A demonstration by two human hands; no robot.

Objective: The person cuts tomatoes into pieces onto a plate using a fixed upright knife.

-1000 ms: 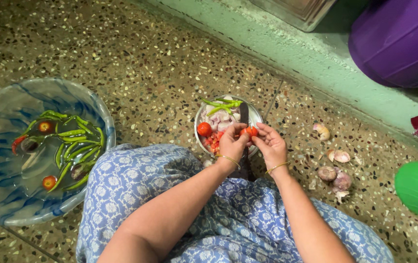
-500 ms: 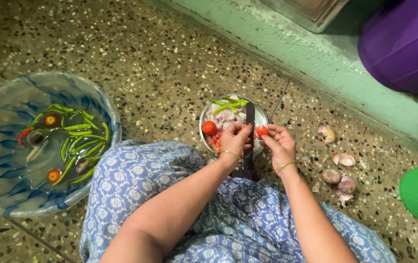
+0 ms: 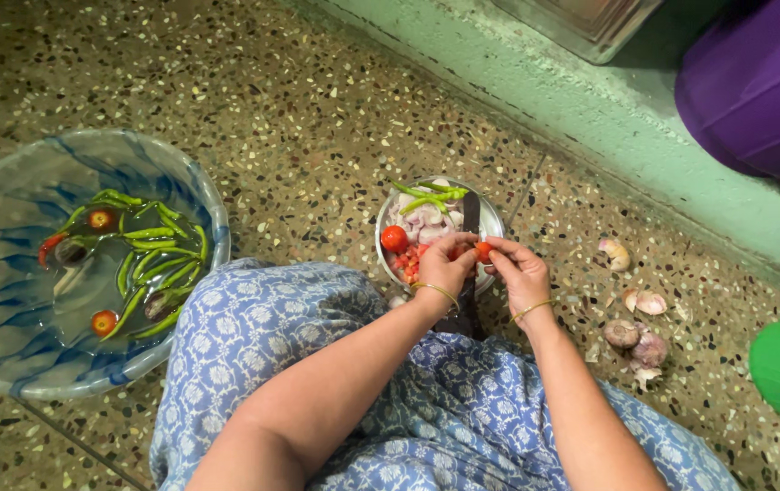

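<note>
In the middle of the frame, the left hand (image 3: 445,266) and the right hand (image 3: 519,273) meet over a small metal bowl (image 3: 490,221). Both pinch one small tomato piece (image 3: 483,251) between their fingertips, against an upright dark blade (image 3: 471,214). The bowl holds a whole tomato (image 3: 395,238), onion slices (image 3: 422,218) and green chillies (image 3: 431,194). At the left sits a big bowl of water (image 3: 8,195) with more chillies. Onion skins (image 3: 637,341) lie on the floor at the right.
</note>
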